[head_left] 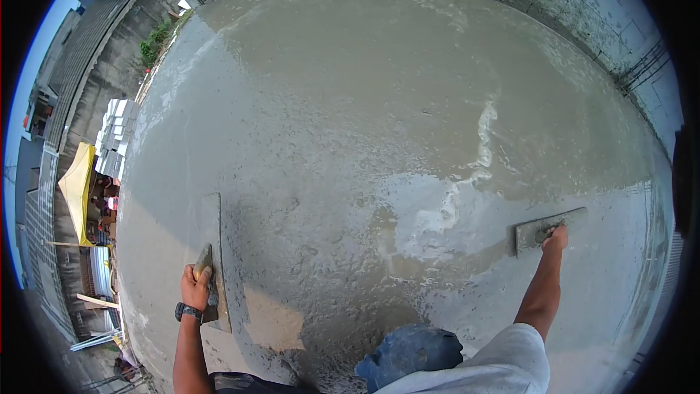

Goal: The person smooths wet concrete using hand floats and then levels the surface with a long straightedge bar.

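Wet grey concrete (306, 102) spreads across most of the view. At the lower left, my left hand (195, 284), with a dark watch on the wrist, is closed around the handle of a long float (220, 248) lying flat on the concrete, its long side running up and down the view. Over at the right, my right hand (555, 237) grips the handle of a second float (529, 237), a flat rectangular one, resting on the surface with its long side roughly crosswise. Between the two floats the concrete looks rough, with a whitish streak (448, 208) of watery film nearer the right one.
A block wall (569, 0) with protruding rebar (645, 66) borders the top and right. Beyond the slab's left edge lie stacked pale blocks (117, 131), a yellow canopy (79, 190) and roofs (87, 44). My blue-clad knee (415, 354) shows at the bottom.
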The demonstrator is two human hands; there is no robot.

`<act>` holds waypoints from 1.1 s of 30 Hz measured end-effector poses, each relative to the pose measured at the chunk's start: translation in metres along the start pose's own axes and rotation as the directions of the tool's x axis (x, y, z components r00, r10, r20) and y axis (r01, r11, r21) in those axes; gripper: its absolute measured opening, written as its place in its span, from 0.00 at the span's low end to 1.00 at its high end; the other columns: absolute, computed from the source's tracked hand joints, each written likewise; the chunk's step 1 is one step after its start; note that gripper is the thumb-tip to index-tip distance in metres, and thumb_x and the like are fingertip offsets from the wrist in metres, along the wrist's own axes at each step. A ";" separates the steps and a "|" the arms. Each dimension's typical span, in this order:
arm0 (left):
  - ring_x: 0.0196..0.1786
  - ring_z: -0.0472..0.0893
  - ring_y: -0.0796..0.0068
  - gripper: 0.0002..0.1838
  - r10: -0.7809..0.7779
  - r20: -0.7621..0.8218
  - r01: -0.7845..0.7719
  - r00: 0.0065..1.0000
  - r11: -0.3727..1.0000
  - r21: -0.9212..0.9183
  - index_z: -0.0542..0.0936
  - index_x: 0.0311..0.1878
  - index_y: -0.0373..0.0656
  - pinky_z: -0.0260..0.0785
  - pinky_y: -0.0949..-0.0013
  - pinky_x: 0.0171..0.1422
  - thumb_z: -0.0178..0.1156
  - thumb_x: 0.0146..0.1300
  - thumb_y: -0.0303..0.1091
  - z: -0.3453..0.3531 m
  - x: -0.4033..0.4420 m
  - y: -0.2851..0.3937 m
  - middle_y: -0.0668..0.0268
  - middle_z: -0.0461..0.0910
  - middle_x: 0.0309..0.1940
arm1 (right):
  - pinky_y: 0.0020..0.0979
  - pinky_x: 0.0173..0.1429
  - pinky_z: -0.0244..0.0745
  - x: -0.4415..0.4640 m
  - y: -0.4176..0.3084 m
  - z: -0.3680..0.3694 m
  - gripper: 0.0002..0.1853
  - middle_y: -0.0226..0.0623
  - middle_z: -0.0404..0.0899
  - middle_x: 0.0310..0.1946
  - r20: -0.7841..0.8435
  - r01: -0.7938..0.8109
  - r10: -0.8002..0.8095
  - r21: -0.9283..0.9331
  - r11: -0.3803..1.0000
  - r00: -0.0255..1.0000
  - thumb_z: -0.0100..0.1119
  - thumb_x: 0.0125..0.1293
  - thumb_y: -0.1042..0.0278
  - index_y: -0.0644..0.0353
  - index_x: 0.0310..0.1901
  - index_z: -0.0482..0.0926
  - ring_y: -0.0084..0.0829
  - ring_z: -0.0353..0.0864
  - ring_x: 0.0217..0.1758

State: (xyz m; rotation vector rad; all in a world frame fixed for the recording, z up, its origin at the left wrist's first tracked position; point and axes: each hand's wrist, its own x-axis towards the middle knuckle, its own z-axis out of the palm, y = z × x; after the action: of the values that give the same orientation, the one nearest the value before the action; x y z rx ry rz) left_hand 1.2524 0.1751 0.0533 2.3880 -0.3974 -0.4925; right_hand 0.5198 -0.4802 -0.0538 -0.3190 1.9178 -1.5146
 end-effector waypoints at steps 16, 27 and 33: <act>0.35 0.80 0.55 0.20 -0.069 -0.045 0.078 0.997 0.963 0.259 0.76 0.43 0.35 0.73 0.58 0.44 0.66 0.64 0.44 -0.030 -0.033 -0.004 0.50 0.81 0.30 | 0.27 0.21 0.61 -0.279 0.033 0.313 0.06 0.25 0.68 0.19 0.889 0.274 0.213 -0.340 0.900 0.405 0.56 0.70 0.65 0.58 0.39 0.75 0.19 0.65 0.17; 0.40 0.83 0.49 0.22 -0.268 -0.145 0.296 0.952 0.927 0.230 0.77 0.45 0.35 0.74 0.56 0.47 0.65 0.65 0.46 -0.072 -0.084 -0.088 0.45 0.83 0.35 | 0.28 0.20 0.62 -0.622 0.186 0.301 0.12 0.28 0.72 0.21 0.837 0.624 0.491 -0.254 0.739 -0.242 0.62 0.66 0.63 0.65 0.40 0.77 0.21 0.66 0.15; 0.36 0.81 0.54 0.20 -0.339 -0.185 0.370 0.922 0.913 0.171 0.77 0.43 0.34 0.73 0.58 0.45 0.65 0.65 0.45 -0.088 -0.118 -0.140 0.47 0.81 0.32 | 0.41 0.35 0.75 -0.732 0.256 0.153 0.19 0.44 0.82 0.26 0.467 0.790 0.648 0.233 0.567 -0.603 0.64 0.59 0.59 0.69 0.42 0.82 0.41 0.81 0.28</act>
State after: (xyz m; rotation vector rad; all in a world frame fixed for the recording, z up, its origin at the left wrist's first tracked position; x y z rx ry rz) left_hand 1.2092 0.3731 0.0528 2.6911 0.0662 -0.4419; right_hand 1.2176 -0.1081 -0.0555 -1.9621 0.1136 0.5803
